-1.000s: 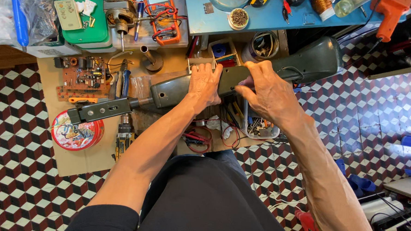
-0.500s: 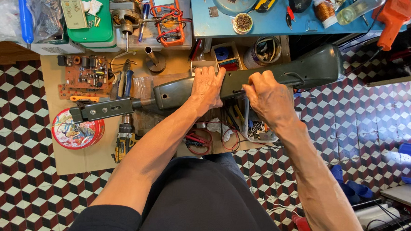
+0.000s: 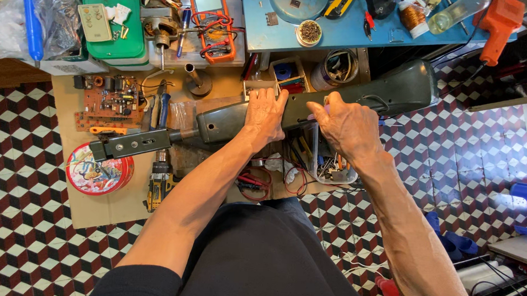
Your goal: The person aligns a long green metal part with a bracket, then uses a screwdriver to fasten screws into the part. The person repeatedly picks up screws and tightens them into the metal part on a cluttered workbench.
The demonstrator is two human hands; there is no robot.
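Note:
A long dark green metal housing stretches from upper right down to a black bracket end at the left. My left hand lies flat on its middle, fingers spread over the top edge. Just to the right, my right hand curls over the same housing, its fingers pinching at the top edge. Whether a small part sits between those fingers is hidden.
A cardboard sheet covers the tiled floor, carrying a circuit board, a round decorated tin, a yellow drill and pliers. An orange multimeter, a green-lidded box and a blue table lie beyond.
Both hands stay on the green housing with only slight finger shifts. The view has drifted a little.

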